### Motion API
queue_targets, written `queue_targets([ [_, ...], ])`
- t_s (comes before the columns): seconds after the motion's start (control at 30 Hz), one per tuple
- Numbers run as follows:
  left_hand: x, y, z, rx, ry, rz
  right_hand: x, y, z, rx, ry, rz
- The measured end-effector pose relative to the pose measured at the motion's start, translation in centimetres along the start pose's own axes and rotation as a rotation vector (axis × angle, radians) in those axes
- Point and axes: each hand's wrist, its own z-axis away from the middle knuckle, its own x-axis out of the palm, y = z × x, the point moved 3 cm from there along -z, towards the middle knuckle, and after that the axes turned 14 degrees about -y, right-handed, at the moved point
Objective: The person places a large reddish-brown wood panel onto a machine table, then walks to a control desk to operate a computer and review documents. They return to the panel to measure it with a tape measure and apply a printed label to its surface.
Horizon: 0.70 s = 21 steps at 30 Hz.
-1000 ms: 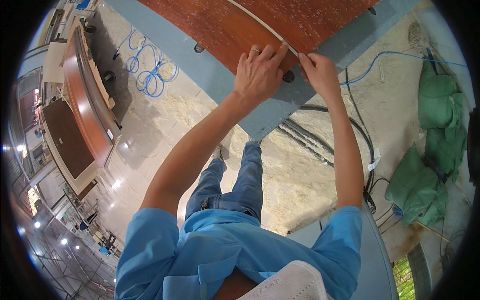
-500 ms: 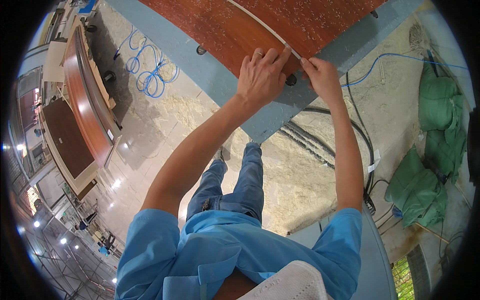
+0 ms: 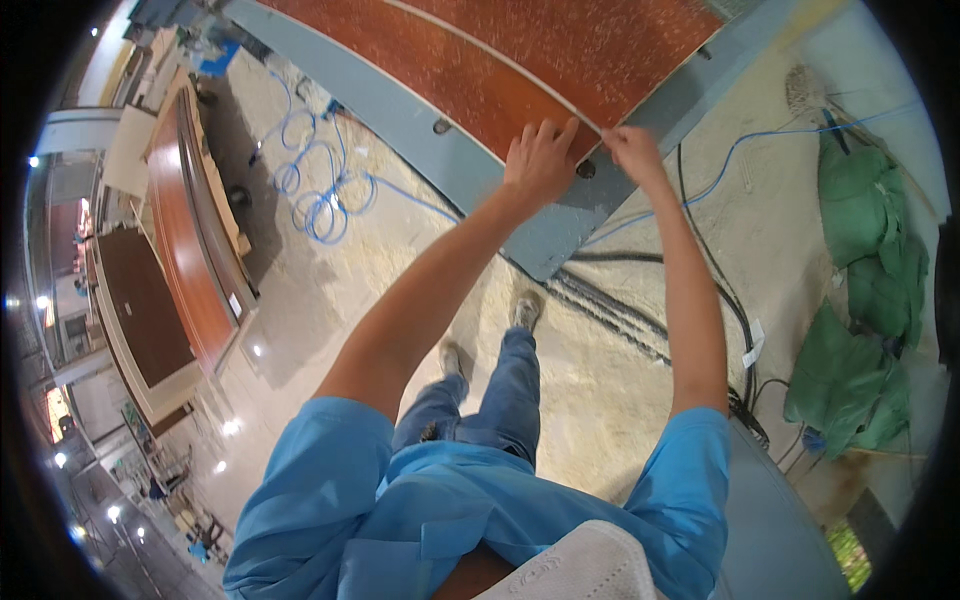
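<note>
White strip (image 3: 510, 64), already laid across the visible red-brown panel (image 3: 620, 60), reaches its near edge; only that end seems unfinished, apparently pinched in the right hand (image 3: 635, 157). Left hand (image 3: 540, 165) rests beside it, fingers slightly spread (gripping nothing, by the looks).

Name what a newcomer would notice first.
Probably the flecked reddish-brown panel at top centre, crossed by a thin, curved whitish strip reaching the right hand, left hand close by. Then looped bright-blue hose or cable on the floor, upper left, and green sacks, far right.
</note>
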Motion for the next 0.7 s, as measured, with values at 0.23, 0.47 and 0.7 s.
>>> queue_targets([
  [0.23, 6.7, -1.4, 21.4, 0.277, -0.044, 0.298, 7.6, 5.9, 16.6, 0.035, 0.351, 0.279],
  [0.47, 24.4, -13.0, 48.3, 0.558, -1.006, -0.093, 18.4, 10.7, 47.5, 0.248, 0.869, 0.287],
  [0.7, 26.7, -16.9, 56.0, -0.273, -1.329, 0.366, 24.6, 6.3, 83.2, 0.654, 1.222, -0.349],
])
